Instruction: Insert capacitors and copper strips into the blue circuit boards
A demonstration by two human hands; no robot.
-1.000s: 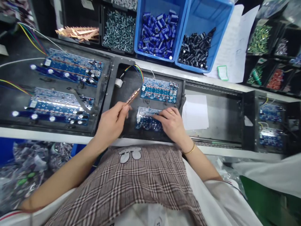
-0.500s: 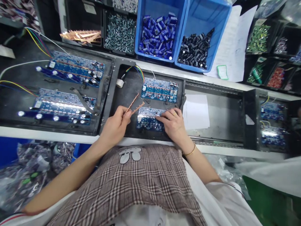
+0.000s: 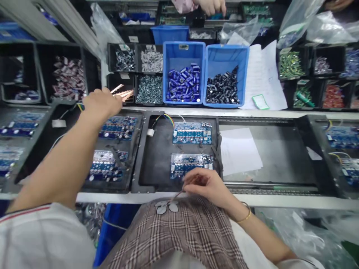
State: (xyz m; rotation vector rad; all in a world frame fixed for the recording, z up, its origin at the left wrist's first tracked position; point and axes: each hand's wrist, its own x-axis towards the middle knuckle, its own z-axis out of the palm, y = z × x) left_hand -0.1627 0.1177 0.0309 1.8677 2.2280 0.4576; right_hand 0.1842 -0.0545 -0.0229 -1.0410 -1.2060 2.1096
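Note:
My left hand (image 3: 103, 102) reaches to the bin of copper strips (image 3: 127, 94) at the upper left. Its back faces me and hides the fingertips, so its grip cannot be seen. My right hand (image 3: 203, 185) is closed on a thin copper strip (image 3: 176, 195), which sticks out toward the apron. This hand is over the front edge of the lower blue circuit board (image 3: 190, 162) and hides part of it. Behind lies the upper circuit board (image 3: 192, 133), wired to a white connector (image 3: 150, 132). Both boards lie in a black tray (image 3: 157, 160).
Blue bins hold blue capacitors (image 3: 183, 84) and black capacitors (image 3: 224, 87). Left, another black tray (image 3: 134, 157) carries circuit boards, partly behind my left arm. White paper (image 3: 239, 151) lies right of my tray. Across the bench another person's hand (image 3: 211, 5) shows.
My left hand, which held copper strips near the boards, has moved up and left to the strip bin. My right hand has drawn toward me and now holds a strip. The view has tilted up.

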